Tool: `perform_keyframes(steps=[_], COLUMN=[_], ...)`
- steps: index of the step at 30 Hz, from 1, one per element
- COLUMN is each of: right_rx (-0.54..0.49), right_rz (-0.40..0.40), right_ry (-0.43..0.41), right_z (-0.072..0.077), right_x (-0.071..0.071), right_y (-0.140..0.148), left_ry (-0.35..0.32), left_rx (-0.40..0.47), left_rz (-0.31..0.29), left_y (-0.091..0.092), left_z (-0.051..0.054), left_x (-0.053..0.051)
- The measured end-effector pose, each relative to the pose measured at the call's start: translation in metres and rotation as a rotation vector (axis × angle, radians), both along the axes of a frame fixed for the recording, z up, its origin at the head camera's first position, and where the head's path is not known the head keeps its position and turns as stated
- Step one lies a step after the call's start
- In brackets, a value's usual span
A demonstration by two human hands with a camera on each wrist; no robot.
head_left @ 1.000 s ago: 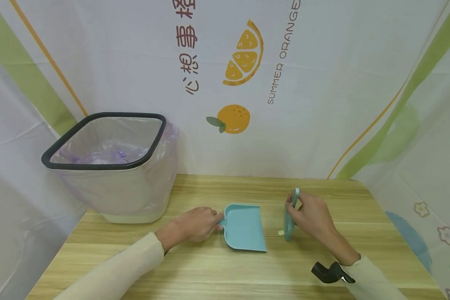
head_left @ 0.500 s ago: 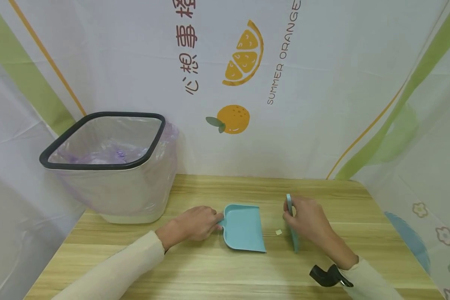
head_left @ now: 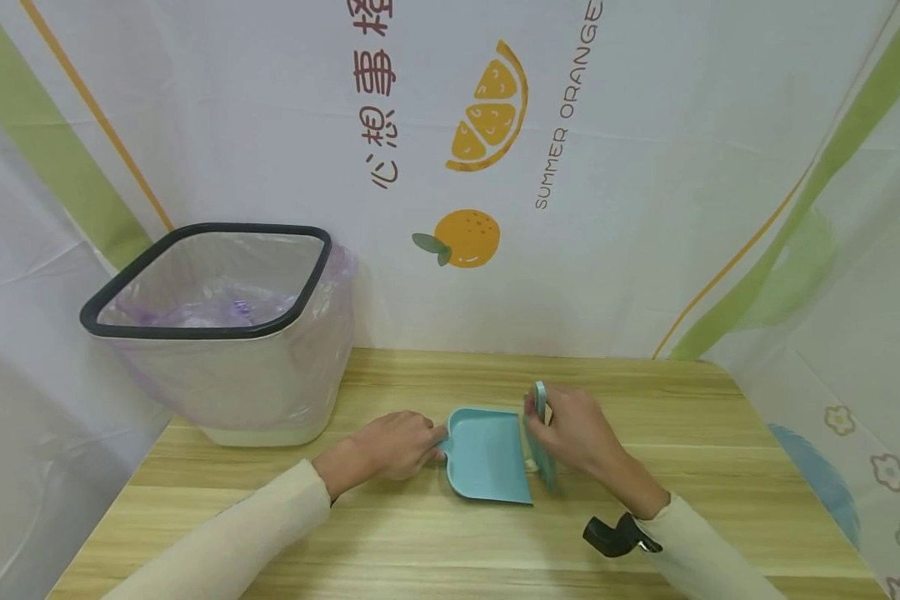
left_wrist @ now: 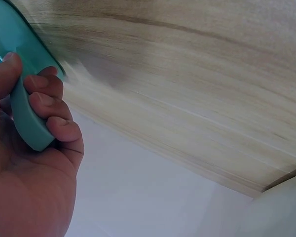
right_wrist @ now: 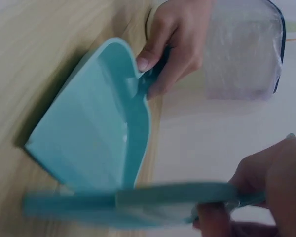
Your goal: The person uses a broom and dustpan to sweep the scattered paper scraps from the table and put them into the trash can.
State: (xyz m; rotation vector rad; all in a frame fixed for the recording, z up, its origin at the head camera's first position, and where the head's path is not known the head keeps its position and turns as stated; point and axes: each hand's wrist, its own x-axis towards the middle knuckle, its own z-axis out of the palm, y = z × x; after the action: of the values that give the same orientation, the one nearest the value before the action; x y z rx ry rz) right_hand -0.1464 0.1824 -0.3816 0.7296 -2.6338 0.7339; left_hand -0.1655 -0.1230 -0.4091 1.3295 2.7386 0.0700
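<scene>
My left hand [head_left: 396, 446] grips the short handle of a teal dustpan [head_left: 487, 457], which lies on the table with its flat edge to the right. In the left wrist view, the fingers curl round the dustpan's handle [left_wrist: 30, 121]. My right hand [head_left: 577, 429] holds a small teal hand brush [head_left: 542, 454] on edge, right beside the dustpan's lip. Between brush and lip shows a small pale scrap [head_left: 531, 465], partly hidden. The brush [right_wrist: 153, 200] is blurred in the right wrist view, its head low by the pan's front edge.
A white bin [head_left: 270, 392] with a black rim and a clear purplish liner stands at the table's back left. The wood-grain table [head_left: 420, 550] lies under both hands. A printed white curtain [head_left: 607, 275] hangs behind it. A black strap piece [head_left: 615, 536] sits at my right wrist.
My right hand has moved left with the brush, up to the dustpan's lip. The pale scrap has shifted left with it. Left hand and dustpan have stayed put.
</scene>
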Motion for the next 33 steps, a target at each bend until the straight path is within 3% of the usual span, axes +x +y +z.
perform_keyframes(steps=[5,13,18,27,33], right_rx=[-0.059,0.045,0.002,-0.036,-0.099], right_rz=[0.018,-0.03,0.012,0.059,0.026], right_ry=[-0.009,0.049,0.051,0.001,-0.067], right_z=[0.005,0.003,0.0,0.001,0.006], right_x=[0.001,0.001,-0.001,-0.003,-0.003], right_y=[-0.001,0.0,-0.009,-0.029,-0.025], left_ry=[-0.002,-0.017,-0.013,-0.023,-0.025], left_rx=[0.0,-0.011,-0.007,0.003,0.007], left_rz=[0.006,0.023,0.01,0.012,0.014], left_y=[-0.001,-0.001,-0.001,-0.002,-0.002], left_z=[0.0,0.001,0.0,0.0,0.0], left_x=[0.001,0.002,0.0,0.001,0.0])
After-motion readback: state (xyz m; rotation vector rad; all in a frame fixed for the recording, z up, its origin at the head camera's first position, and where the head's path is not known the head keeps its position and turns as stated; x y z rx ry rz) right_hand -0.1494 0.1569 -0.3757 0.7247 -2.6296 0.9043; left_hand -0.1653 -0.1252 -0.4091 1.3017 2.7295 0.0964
